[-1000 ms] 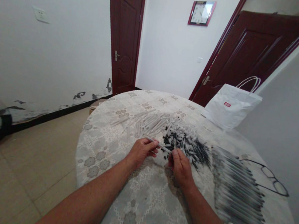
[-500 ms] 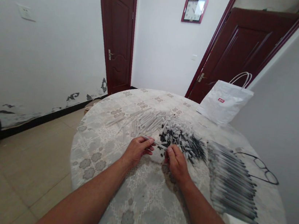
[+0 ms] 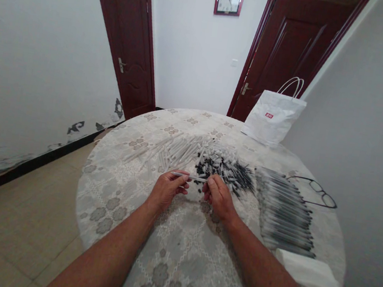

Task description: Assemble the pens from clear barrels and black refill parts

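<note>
Two hands on one slim white plastic pen tube (image 3: 189, 176), just above the round lace-covered table (image 3: 180, 255).
The left hand (image 3: 167, 190) pinches its left end and the right hand (image 3: 218, 197) its right end, fingers closed. Just beyond lie the pile of white tubes (image 3: 180, 149) and, to its right, the heap of small black pen parts (image 3: 226, 170).

One head-worn camera looks forward and down, close above the left hand (image 3: 167, 190) and right hand (image 3: 218, 196), facing the doors beyond.
</note>
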Available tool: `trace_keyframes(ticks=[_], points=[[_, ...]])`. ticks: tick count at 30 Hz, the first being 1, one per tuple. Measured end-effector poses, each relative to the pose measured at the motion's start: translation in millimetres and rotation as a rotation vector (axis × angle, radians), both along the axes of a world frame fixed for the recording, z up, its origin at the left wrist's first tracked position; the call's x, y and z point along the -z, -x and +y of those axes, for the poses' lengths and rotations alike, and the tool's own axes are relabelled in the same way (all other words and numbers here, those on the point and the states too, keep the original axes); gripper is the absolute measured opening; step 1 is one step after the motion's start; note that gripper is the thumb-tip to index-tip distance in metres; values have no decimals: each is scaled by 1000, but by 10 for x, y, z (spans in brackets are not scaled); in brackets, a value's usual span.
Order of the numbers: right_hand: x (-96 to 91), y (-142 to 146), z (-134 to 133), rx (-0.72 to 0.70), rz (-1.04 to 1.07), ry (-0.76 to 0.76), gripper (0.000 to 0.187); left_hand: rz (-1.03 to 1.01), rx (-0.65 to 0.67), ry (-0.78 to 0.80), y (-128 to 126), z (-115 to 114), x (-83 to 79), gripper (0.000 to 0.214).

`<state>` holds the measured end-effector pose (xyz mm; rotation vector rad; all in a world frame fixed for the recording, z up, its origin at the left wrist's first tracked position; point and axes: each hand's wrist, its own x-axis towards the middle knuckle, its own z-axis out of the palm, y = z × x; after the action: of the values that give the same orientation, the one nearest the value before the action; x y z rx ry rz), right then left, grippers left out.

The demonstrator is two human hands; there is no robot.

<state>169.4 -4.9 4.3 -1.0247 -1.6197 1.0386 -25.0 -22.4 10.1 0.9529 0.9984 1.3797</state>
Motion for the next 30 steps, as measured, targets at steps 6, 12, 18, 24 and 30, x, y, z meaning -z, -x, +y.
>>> trace_keyframes(ticks=[6, 12, 18, 24, 30], points=[[-134, -73, 34, 47, -15, -109, 22, 127, 58, -42, -70, -41, -40, 41], [-460, -385, 187, 342, 269, -102, 25, 394, 77, -19, -108, 1, -165, 33], [-628, -665, 178, 339, 172, -71, 30, 910, 87, -183, -222, 114, -120, 19], [-290, -845, 60, 486, 194, -63, 33, 1198, 63, -323, -418, 163, -17, 22], [-72, -961, 80, 578, 78, -100, 33, 1307, 39, -353, -552, 272, 7, 25]])
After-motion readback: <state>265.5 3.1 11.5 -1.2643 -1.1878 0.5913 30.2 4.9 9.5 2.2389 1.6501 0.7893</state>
